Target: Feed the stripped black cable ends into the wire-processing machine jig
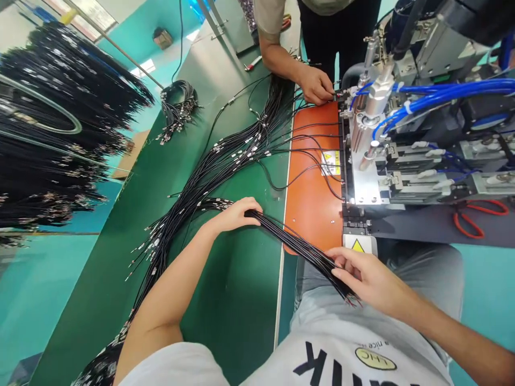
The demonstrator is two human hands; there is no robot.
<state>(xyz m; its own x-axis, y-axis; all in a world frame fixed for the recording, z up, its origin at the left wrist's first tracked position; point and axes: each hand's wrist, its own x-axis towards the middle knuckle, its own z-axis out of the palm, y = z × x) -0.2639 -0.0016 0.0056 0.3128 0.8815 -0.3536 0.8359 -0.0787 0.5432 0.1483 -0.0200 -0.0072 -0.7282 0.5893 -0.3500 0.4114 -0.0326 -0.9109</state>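
My left hand (237, 213) is closed round a bundle of thin black wires (300, 246) on the green table (225, 300). The bundle runs down and right across the orange plate (311, 198) to my lap. My right hand (364, 276) pinches the same bundle near its free ends, fingers curled over the strands. A long loose heap of black wires with metal terminals (209, 171) stretches along the table behind my left hand.
A co-worker's hand (316, 84) holds wire ends at the machine (402, 134) with blue air hoses. Red-handled scissors (475, 214) lie on the machine base. Hanging black wire bundles (48, 128) fill the left. A small coil of wires (179, 107) lies far back.
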